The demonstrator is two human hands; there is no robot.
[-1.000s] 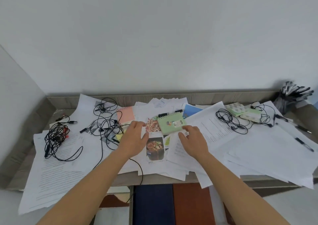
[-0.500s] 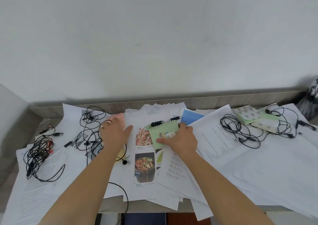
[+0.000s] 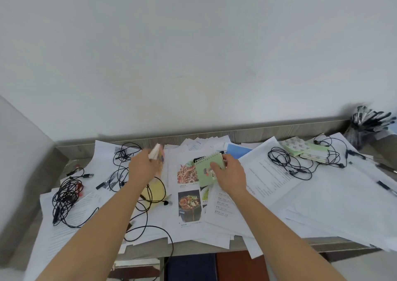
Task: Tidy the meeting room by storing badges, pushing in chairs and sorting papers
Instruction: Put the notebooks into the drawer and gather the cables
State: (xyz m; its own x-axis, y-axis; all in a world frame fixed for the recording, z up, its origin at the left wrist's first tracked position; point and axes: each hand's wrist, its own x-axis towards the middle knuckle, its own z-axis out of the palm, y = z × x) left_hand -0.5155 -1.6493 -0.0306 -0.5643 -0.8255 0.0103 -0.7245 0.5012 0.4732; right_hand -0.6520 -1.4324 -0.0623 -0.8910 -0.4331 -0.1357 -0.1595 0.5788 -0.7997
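Over the table, a green notebook is gripped by the right hand and a pink pad by the left hand; papers are strewn everywhere, and sorting is judged barely begun.

One head cam; faces fwd & down at desk, close.

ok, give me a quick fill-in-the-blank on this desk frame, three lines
The left hand holds a small pad; the right hand grips a spiral notebook with a ____ cover.
The printed sheet beneath the notebook shows photos of ____.
The pen holder stands at the far ____ end of the table.
Missing: green; food; right.
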